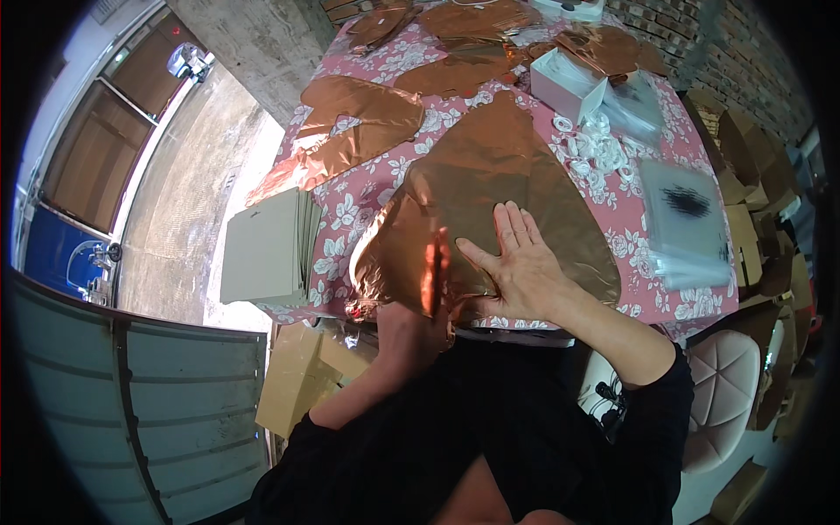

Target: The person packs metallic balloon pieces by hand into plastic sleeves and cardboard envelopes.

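The copper foil balloon [525,184] is lying flat and partly folded across the middle of the frame, its lower edge reaching the near edge of the cloth-covered desk [626,241]. The right hand [525,276] is resting palm down on it with fingers spread. The left hand [429,302] is standing edge-on at its lower left; blur is hiding whether those fingers are pinching anything, so I cannot tell.

Slick film is probably making creeping the main risk: if the right palm is pressing unevenly, the layers could be sliding apart or creasing askew. Along the puckered left margin, trapped air could be springing folds open, and a hard tug there could be tearing the foil. A wide sweep leftward could be knocking the grey card stack [262,249] at the desk's left edge.
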{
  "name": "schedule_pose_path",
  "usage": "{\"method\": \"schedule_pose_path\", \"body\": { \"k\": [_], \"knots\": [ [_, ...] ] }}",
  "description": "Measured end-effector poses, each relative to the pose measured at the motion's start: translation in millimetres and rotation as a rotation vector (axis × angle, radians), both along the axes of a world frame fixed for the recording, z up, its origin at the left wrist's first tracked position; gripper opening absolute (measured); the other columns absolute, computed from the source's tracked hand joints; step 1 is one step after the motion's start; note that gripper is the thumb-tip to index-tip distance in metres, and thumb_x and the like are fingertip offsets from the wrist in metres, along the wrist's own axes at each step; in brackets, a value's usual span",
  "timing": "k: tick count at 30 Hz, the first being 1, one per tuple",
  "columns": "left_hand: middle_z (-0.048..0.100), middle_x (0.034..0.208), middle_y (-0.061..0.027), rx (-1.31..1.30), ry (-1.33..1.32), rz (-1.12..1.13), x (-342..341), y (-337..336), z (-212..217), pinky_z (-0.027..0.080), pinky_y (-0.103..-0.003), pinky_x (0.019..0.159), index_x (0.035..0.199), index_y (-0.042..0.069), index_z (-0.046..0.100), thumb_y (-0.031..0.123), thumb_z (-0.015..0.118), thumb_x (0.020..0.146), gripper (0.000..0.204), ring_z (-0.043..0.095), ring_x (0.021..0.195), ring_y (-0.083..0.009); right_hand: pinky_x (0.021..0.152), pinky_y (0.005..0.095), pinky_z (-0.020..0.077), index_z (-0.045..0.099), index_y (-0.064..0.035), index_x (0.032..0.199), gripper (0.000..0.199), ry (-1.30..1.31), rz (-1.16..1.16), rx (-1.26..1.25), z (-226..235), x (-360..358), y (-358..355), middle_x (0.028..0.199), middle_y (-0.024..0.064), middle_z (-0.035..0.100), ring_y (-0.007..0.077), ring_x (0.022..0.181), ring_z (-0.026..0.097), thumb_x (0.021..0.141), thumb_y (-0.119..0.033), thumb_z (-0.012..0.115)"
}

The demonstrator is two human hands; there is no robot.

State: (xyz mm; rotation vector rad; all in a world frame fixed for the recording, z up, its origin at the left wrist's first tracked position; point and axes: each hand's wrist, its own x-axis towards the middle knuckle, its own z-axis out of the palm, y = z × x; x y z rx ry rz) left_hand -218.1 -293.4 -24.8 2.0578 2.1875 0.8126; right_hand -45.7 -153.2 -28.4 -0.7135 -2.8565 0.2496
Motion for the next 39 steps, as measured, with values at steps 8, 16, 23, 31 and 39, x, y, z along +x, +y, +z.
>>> {"method": "schedule_pose_path", "body": {
  "k": [8, 16, 23, 31, 39],
  "knots": [
    [0.06, 0.107, -0.0142, -0.033, -0.147, -0.526, -25, 19, 29, 0.053, -0.038, 0.077, 0.128, 0.004, 0.054, 0.016, 0.076, 0.076, 0.057, 0.062, 0.095, -0.031, 0.119, 0.053, 0.003, 0.033, -0.0145, 0.15, 0.086, -0.198, -0.045, 0.103, -12, 0, 1, 0.153, 0.0366, 0.01, 0.051, 0.144, 0.004, 0.084, -0.069, 0.043],
    [0.033, 0.147, -0.0295, -0.196, -0.08, -0.368, -59, 37, 0, 0.024, -0.046, 0.116, 0.143, -0.005, 0.032, 0.026, 0.055, 0.092, 0.064, 0.028, 0.14, -0.0418, 0.118, 0.0537, 0.0025, 0.031, -0.0119, 0.15, 0.091, -0.201, -0.04, 0.057, -12, 0, 3, 0.154, 0.0356, 0.01, 0.0514, 0.144, 0.005, 0.082, -0.072, 0.04],
    [0.017, 0.156, -0.0253, -0.335, 0.159, -0.523, -53, 42, 1, 0.01, -0.045, 0.12, 0.149, -0.003, 0.018, 0.051, 0.047, 0.095, 0.082, 0.01, 0.148, -0.0372, 0.119, 0.0526, 0.0022, 0.025, -0.0068, 0.151, 0.093, -0.239, -0.035, 0.129, -13, -2, 2, 0.154, 0.0333, 0.012, 0.0484, 0.145, 0.005, 0.083, -0.068, 0.043],
    [0.028, 0.153, -0.0225, -0.328, 0.351, -0.559, -49, 46, 5, 0.012, -0.05, 0.118, 0.147, 0.002, 0.03, 0.06, 0.043, 0.092, 0.08, 0.019, 0.146, -0.0377, 0.119, 0.052, -0.0005, 0.038, -0.0045, 0.145, 0.075, -0.408, -0.036, 0.101, -7, 1, 2, 0.155, 0.0332, 0.007, 0.0466, 0.146, -0.003, 0.087, -0.05, 0.05],
    [0.031, 0.149, -0.0208, -0.225, 0.296, -0.571, -54, 45, -1, 0.016, -0.055, 0.116, 0.146, 0.014, 0.034, 0.064, 0.04, 0.092, 0.074, 0.026, 0.142, -0.038, 0.12, 0.0427, 0.0174, 0.041, 0.0045, 0.141, 0.06, -0.108, 0.002, -0.132, -1, 29, 30, 0.157, 0.0242, 0.018, 0.0376, 0.147, 0.014, 0.089, -0.02, 0.059]
  ]
}}
